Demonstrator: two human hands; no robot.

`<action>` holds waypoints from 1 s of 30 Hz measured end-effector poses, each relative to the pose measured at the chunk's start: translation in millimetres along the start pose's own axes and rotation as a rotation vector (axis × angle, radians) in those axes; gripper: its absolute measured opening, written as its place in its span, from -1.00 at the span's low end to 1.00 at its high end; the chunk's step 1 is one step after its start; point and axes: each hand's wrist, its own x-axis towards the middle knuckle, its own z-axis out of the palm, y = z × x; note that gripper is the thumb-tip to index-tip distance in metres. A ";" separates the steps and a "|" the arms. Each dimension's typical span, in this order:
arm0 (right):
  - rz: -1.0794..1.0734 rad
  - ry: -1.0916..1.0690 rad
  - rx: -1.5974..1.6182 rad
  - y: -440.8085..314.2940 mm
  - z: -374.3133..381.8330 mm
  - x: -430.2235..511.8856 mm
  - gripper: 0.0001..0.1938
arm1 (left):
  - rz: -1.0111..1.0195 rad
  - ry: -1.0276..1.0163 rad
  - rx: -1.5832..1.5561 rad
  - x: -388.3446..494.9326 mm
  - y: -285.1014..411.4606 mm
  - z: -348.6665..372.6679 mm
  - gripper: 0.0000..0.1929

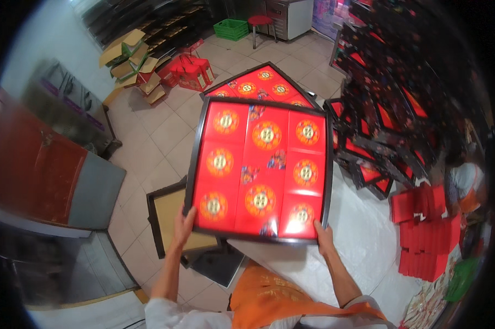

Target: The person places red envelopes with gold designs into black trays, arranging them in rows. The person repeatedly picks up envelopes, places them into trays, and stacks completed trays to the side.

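Both my hands hold up a square, black-rimmed gift box tray (pixel 266 166), tilted towards me. Red printed boxes with round gold-and-orange emblems fill it in three columns. My left hand (pixel 185 227) grips the lower left edge of the rim. At the lower right corner, my right hand (pixel 323 237) has its thumb over the rim; the fingers of both hands are largely hidden underneath. Just beyond lies a second black-rimmed tray (pixel 265 78) of similar red boxes, turned cornerwise and partly covered by the held one.
A white-covered table (pixel 358 234) stretches to my right, with stacked red boxes (pixel 424 238) on it. Black-and-red boxes (pixel 383 86) are piled high behind. Lower left, a black-framed tray (pixel 167 218) shows a tan inside. Red carry boxes (pixel 192 70) and a green crate (pixel 231 29) stand on the tiled floor.
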 end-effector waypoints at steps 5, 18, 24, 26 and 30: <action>-0.018 0.008 0.126 -79.3 78.8 138.3 -0.50 | 0.114 0.022 0.152 192.5 70.5 13.1 -0.48; 0.013 0.023 -0.038 -80.1 144.5 279.3 -0.25 | -0.067 0.174 0.163 143.0 -131.1 54.4 -0.55; 0.160 -0.041 -0.022 -26.0 89.9 176.9 -0.47 | -0.326 0.109 0.701 18.6 -261.2 43.7 -0.49; 0.260 0.054 -0.070 5.1 67.1 126.8 -0.60 | -0.384 0.226 0.834 0.7 -289.2 49.2 -0.48; 0.407 0.048 -0.055 51.9 24.4 32.4 -0.73 | -0.694 0.130 0.942 -2.8 -338.8 53.7 -0.50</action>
